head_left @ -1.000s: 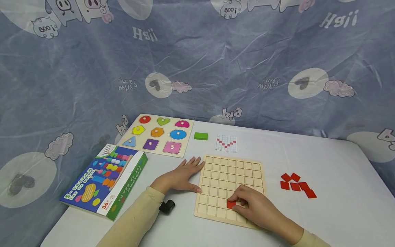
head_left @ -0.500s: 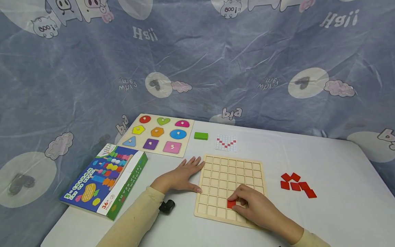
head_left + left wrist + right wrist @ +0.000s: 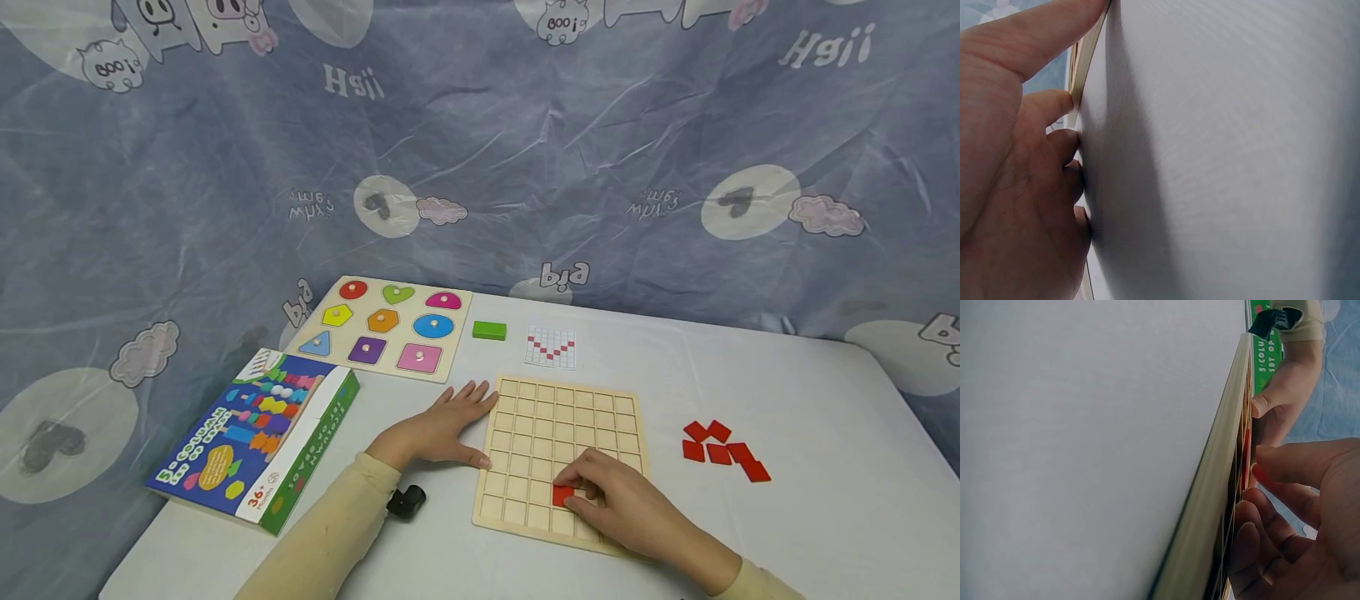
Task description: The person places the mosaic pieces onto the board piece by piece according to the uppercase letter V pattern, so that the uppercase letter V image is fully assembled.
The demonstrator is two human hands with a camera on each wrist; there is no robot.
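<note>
A wooden grid board (image 3: 525, 442) lies flat on the table. One red square tile (image 3: 562, 496) sits in a cell of its lower middle. My right hand (image 3: 626, 504) pinches this tile between thumb and index finger, the other fingers bent beneath the palm. In the right wrist view the fingertips of the right hand (image 3: 1291, 506) meet the tile edge-on, low at the board. My left hand (image 3: 446, 425) is spread flat, its thumb and fingertips touching the board's left edge. The left wrist view shows that hand (image 3: 1016, 156) against the board's side.
Several loose red tiles (image 3: 717, 452) lie right of the board. Behind it are a pattern card (image 3: 550, 347) and a green block (image 3: 489, 331). A shape puzzle (image 3: 382, 321), a toy box (image 3: 255, 442) and a small black object (image 3: 407, 502) stand to the left.
</note>
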